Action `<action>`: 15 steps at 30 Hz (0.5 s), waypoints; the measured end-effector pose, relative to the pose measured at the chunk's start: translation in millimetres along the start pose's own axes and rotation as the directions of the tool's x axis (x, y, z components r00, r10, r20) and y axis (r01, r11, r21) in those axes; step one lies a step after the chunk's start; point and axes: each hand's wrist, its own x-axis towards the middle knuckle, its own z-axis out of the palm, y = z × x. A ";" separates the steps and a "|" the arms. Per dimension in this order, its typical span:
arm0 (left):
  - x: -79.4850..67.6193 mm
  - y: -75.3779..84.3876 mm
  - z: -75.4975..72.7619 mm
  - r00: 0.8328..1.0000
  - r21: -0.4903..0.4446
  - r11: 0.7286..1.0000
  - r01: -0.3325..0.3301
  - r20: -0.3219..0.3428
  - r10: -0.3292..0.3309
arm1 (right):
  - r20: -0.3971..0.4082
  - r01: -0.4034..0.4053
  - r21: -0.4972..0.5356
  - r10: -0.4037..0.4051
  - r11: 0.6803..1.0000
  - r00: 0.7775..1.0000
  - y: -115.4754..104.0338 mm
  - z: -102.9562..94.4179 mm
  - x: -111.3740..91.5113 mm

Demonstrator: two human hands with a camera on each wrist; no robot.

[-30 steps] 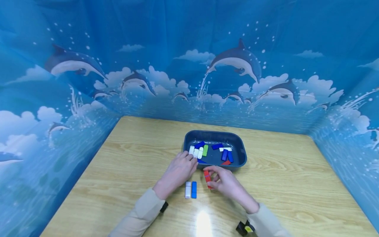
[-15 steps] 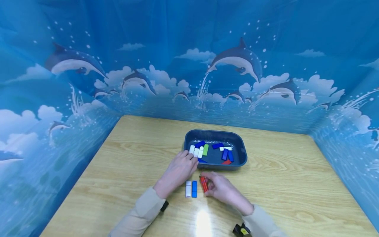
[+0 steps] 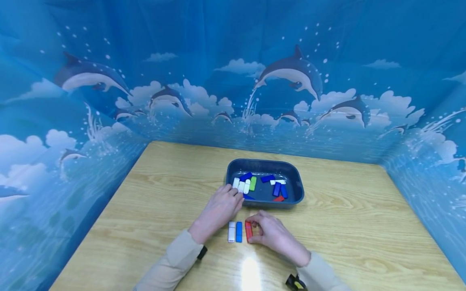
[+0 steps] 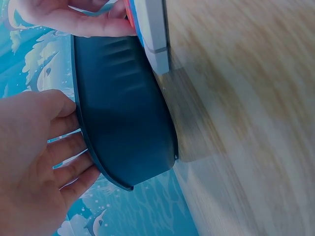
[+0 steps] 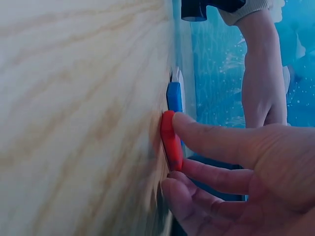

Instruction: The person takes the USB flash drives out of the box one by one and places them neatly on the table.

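Note:
On the table, my right hand (image 3: 274, 231) pinches a red USB flash drive (image 3: 248, 233) between thumb and fingers. It stands just right of a blue flash drive (image 3: 238, 233) and a silver-white one (image 3: 231, 233), roughly parallel to them. In the right wrist view the red drive (image 5: 171, 140) lies low at the wood, thumb on one end and a finger at the other. My left hand (image 3: 219, 210) holds the front left rim of a dark blue plastic tray (image 3: 299, 186). From the left wrist, the fingers of that hand (image 4: 37, 152) reach over the rim, tips hidden behind it.
Inside the tray lie several more flash drives: white ones (image 3: 247, 186), a green one (image 3: 253, 184), dark blue ones (image 3: 267, 179) and a red one (image 3: 278, 199). A dolphin-print backdrop (image 3: 204, 101) encloses the back and sides of the wooden table (image 3: 174, 169).
My right hand has brought the red flash drive left and toward me, down beside the blue one, and turned it nearly parallel. My left hand has stayed at the tray.

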 end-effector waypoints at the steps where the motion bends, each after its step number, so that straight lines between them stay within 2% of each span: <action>1: -0.1 -0.2 -0.1 1.000 0.001 1.000 0.000 0.001 0.000 | 0.002 0.007 -0.006 -0.007 1.000 1.000 -0.4 0.9 0.1; 7: -0.5 -0.3 -1.1 1.000 -0.003 1.000 0.005 0.017 -0.005 | -0.024 0.042 -0.061 -0.043 0.997 0.999 -3.6 6.4 0.5; 15: -0.4 -0.1 -1.6 1.000 -0.004 1.000 0.004 0.018 -0.004 | -0.042 0.029 -0.048 -0.031 0.998 0.999 -7.0 6.7 0.0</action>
